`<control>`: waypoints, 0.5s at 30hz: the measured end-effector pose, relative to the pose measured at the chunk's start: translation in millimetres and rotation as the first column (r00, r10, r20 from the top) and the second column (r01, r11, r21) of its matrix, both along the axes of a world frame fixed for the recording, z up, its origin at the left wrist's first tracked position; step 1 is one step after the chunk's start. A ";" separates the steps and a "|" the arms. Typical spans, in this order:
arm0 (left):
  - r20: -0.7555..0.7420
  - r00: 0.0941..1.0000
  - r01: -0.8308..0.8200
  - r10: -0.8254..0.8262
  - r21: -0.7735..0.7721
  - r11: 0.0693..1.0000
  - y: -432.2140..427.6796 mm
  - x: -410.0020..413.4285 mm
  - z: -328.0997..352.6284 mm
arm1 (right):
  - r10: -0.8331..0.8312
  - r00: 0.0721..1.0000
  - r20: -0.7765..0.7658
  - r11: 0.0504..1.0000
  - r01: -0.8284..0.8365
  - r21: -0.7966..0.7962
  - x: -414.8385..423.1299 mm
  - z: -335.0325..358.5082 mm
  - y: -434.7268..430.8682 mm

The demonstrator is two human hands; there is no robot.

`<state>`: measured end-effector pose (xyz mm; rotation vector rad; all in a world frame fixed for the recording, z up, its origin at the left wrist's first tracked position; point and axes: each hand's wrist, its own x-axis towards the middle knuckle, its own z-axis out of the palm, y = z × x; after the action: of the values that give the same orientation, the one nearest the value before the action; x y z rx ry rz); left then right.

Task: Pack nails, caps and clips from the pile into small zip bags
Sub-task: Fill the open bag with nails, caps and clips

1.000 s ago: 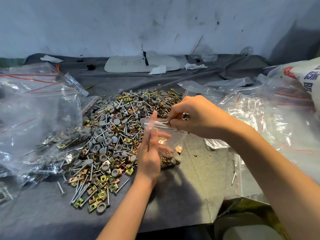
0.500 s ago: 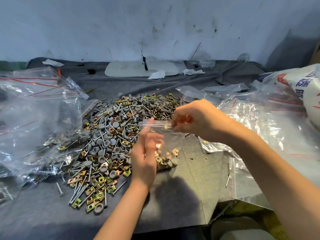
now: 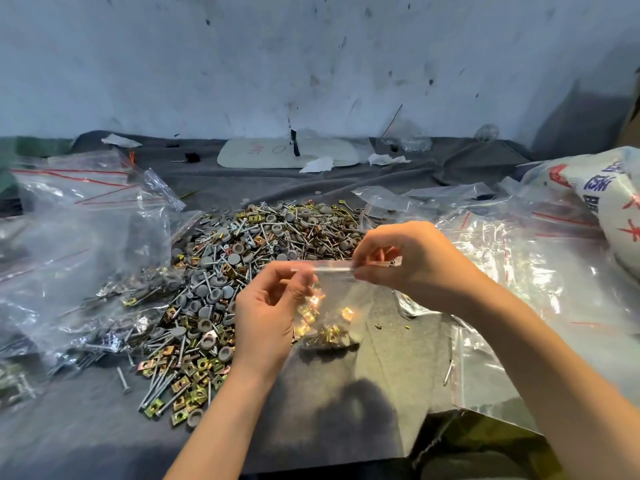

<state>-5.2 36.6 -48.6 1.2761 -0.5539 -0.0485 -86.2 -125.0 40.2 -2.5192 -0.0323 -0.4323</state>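
A small clear zip bag (image 3: 341, 299) hangs in the air between my hands, with brass clips and a few nails gathered at its bottom. My left hand (image 3: 268, 315) pinches the left end of its zip strip. The right end of the strip is pinched by my right hand (image 3: 405, 259). Behind and to the left lies the pile (image 3: 221, 289) of nails, grey caps and brass clips on the grey cloth.
Large clear bags (image 3: 79, 258), some holding packed hardware, lie at the left. More clear bags (image 3: 526, 271) and a printed white sack (image 3: 609, 202) fill the right. A white board (image 3: 287, 155) and paper scraps sit near the wall. The table's front edge (image 3: 346, 460) is close to me.
Both hands have lifted the small bag and stretched its top flat. My right hand moved from inside the bag's mouth to the strip's right end; my left shifted to the left end.
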 end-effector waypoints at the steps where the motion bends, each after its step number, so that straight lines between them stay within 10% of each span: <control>1: 0.004 1.000 0.021 -0.021 -0.001 1.000 0.1 -1.1 0.6 | 0.010 1.000 -0.001 1.000 -0.010 0.007 -2.1 1.2 -0.2; 15: 0.236 0.952 0.134 -0.197 0.257 0.957 11.1 -4.5 12.1 | 0.139 0.990 0.031 0.985 -0.135 -0.107 0.2 -3.4 19.1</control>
<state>-9.6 47.7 -36.6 1.4782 -0.9040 -0.0917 -86.0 -105.9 36.8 -2.5909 -0.2471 -0.4326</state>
